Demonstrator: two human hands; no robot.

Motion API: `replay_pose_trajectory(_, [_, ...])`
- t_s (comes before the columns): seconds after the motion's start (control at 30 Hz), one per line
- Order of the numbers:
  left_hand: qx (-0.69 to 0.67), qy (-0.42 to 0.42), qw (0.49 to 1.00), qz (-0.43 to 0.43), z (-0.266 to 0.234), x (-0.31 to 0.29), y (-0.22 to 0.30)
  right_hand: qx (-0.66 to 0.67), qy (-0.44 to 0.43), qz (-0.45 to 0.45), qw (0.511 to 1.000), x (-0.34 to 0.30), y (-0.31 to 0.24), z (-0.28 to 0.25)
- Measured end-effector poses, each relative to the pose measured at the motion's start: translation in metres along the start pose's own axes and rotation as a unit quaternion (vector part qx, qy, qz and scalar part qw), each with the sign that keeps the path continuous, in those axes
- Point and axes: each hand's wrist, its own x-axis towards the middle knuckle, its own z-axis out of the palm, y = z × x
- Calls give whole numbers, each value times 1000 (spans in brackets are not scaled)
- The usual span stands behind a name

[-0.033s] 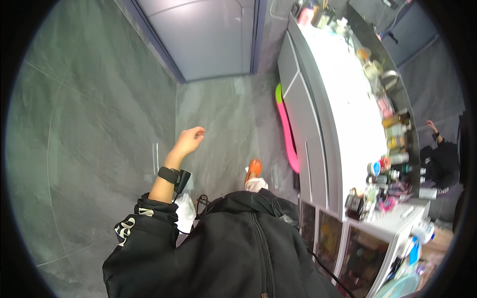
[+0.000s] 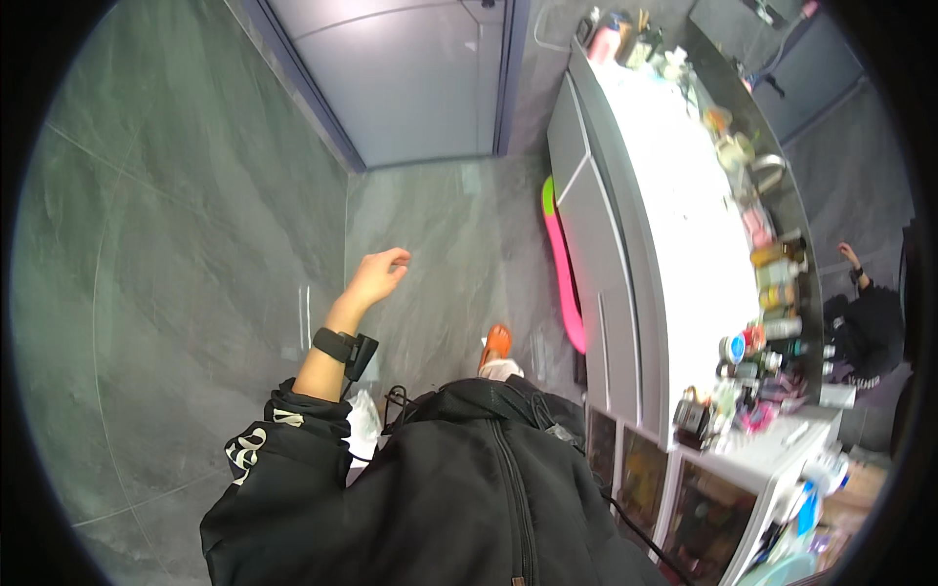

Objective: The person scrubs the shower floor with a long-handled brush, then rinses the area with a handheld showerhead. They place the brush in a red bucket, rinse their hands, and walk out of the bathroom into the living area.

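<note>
My left hand [image 2: 377,277] is held out in front of me over the grey tiled floor, its fingers loosely bent and nothing in them. A black band with a small black device [image 2: 348,352] wraps my left wrist, below a pushed-up black sleeve [image 2: 278,430]. No object touches this hand; the grey wall tiles are to its left. My right hand is out of the picture. One foot in an orange slipper [image 2: 497,340] shows beyond the hem of my black jacket [image 2: 440,488].
Ahead is a grey door [image 2: 410,88] in a dark frame. A grey cabinet [image 2: 606,264] with a bright white top runs along the right, lined with bottles [image 2: 777,273] under a mirror [image 2: 860,195]. A pink and green curved object [image 2: 560,259] leans against it. A white bag [image 2: 363,420] is near my left side.
The view has tilted slightly, so the door sits lower in the picture and its handle shows at the top. My left hand stays held out, much as before.
</note>
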Motion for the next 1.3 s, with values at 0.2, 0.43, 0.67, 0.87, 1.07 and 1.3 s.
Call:
replay_pose_trajectory(0.2, [5,16,998,65,-36,117,65,-16,-7,1,1000,197,-217,8])
replay_pose_trajectory(0.43, [41,109,990,82,-94,243,68,-190,6,-168,967,301,-570,99])
replay_pose_trajectory(0.67, [81,165,955,234,-132,475,110,-65,-46,-229,970,305,-706,202])
replay_pose_trajectory(0.87, [255,254,879,313,-134,643,129,-53,14,-191,980,292,-742,233])
replay_pose_trajectory(1.07, [212,207,929,221,-110,706,114,-9,91,-210,974,297,-766,205])
replay_pose_trajectory(1.3, [36,163,976,142,-96,701,91,-61,105,-267,956,361,-853,151])
